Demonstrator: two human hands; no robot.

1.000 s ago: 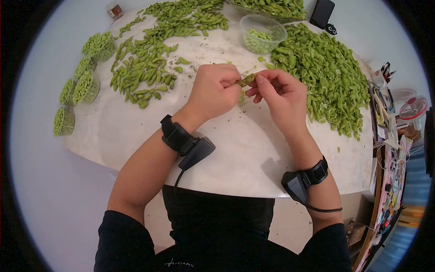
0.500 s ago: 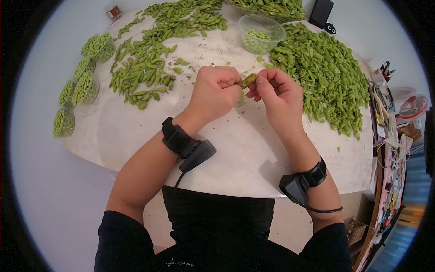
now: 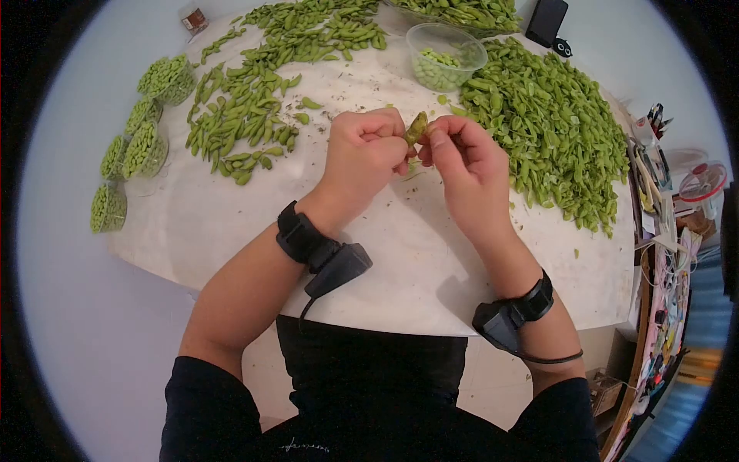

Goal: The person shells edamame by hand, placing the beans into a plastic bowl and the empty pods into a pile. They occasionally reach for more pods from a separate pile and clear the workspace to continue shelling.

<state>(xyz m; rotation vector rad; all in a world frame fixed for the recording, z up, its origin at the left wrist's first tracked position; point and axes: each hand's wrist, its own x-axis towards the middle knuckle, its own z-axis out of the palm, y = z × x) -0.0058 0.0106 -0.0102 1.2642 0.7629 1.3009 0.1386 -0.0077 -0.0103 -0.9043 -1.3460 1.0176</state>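
Between my two hands is a brownish-green edamame pod, tilted with its upper end pointing away from me. My left hand is closed, pinching the pod's lower end. The thumb and forefinger of my right hand are pressed together at the pod's right side. Just beyond my hands stands a clear round tub partly filled with shelled beans. A large heap of opened pods lies to the right of my right hand. Whole pods are spread left of my left hand.
Several clear containers of shelled beans line the table's left edge. A tray of pods, a black phone and a small jar are at the back. Pens and a red-rimmed lid sit at the right.
The pod has turned from lying nearly sideways to pointing more upright. My right hand has shifted slightly left, and my left hand has rotated a little.
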